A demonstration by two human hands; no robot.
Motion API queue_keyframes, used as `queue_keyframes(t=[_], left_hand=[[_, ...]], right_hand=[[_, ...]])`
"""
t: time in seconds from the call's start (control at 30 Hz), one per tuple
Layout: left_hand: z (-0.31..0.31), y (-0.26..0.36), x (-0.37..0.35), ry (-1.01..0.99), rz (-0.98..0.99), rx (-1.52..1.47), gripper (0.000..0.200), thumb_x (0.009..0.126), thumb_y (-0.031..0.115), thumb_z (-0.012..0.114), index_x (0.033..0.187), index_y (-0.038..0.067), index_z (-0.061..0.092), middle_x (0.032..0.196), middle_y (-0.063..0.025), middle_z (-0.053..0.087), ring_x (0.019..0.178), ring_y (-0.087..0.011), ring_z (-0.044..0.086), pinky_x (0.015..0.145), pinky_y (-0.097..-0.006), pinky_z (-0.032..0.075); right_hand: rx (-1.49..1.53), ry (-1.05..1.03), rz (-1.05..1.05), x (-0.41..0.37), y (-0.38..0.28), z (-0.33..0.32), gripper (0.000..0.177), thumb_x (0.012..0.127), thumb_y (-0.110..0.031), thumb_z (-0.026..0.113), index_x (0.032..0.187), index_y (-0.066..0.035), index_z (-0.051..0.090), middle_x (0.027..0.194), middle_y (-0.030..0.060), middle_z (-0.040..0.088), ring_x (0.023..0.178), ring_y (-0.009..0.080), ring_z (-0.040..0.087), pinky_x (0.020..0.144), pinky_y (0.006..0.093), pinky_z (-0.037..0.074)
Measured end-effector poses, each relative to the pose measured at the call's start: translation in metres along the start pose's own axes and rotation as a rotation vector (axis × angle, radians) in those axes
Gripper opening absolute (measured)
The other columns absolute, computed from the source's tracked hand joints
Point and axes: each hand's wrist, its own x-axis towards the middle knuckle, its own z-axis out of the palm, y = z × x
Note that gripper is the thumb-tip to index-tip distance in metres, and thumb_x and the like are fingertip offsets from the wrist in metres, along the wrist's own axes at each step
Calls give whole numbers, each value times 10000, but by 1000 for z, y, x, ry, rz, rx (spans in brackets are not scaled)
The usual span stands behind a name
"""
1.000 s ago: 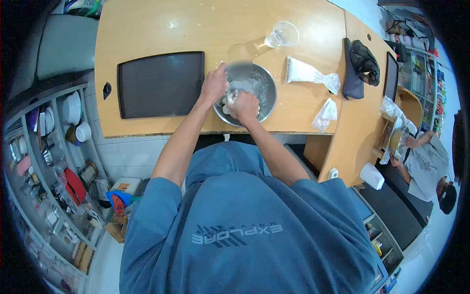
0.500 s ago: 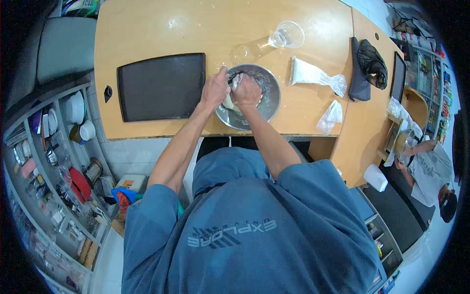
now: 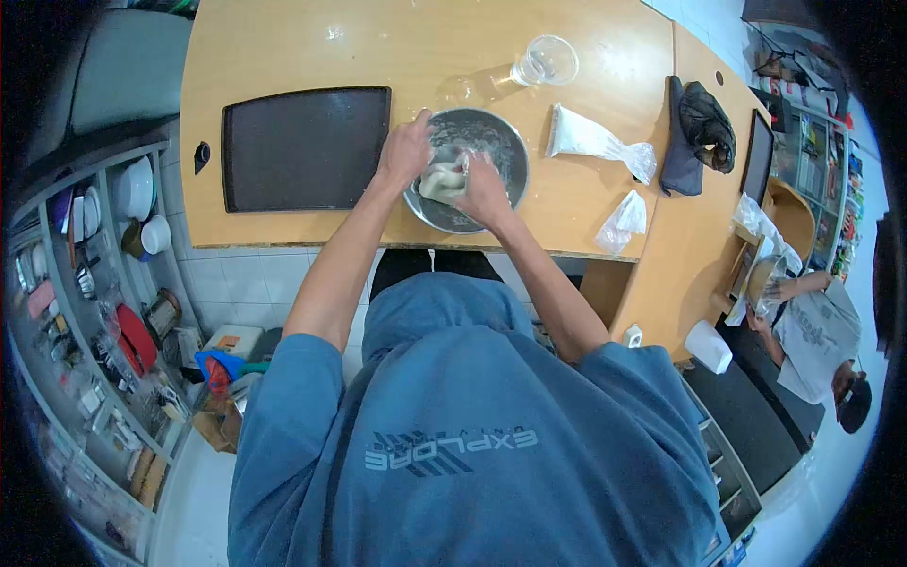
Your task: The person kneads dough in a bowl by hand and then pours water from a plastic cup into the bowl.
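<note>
A metal mixing bowl (image 3: 510, 142) stands near the front edge of the wooden table, its inside smeared with white flour. My left hand (image 3: 406, 151) is closed on the bowl's left rim. Inside the bowl lies a pale lump of dough (image 3: 440, 184). My right hand (image 3: 485, 189) reaches into the bowl with bent fingers closed on the dough's right side. The fingertips are partly hidden.
Left of the bowl lies a dark baking tray (image 3: 302, 151). To the right are a clear plastic cup (image 3: 550, 61), a bag of white powder (image 3: 595, 142), a smaller plastic bag (image 3: 624, 223) and dark cloth (image 3: 709, 123). Another person (image 3: 817, 331) works at far right.
My right hand has moved from pressing on top of the dough to its right side, so more of the dough shows. My left hand stays at the rim. The view has shifted slightly.
</note>
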Motion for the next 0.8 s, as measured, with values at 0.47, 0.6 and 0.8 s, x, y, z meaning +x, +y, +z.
queue_keyframes(t=[0.47,0.6,0.8], left_hand=[[13,-7,-3,53,18,12,346,949,130,601,1263,2,532,783,-290,666,741,-473,670,660,-555,534],[8,3,-4,33,-1,46,355,952,134,603,1271,2,525,772,-292,660,744,-476,670,658,-555,536],[5,7,-5,44,-21,6,330,882,91,663,1173,30,521,809,-281,677,812,-462,682,693,-545,556]], right_hand=[[100,-127,167,-7,14,-19,667,763,-143,753,1335,56,474,1274,300,581,1152,438,596,994,473,488],[141,-54,125,-3,22,2,630,811,-228,730,1297,85,480,1256,311,541,1165,494,558,1014,518,467],[-97,29,130,-24,-35,-4,562,883,-374,646,1247,43,552,1207,287,588,1164,437,577,972,542,468]])
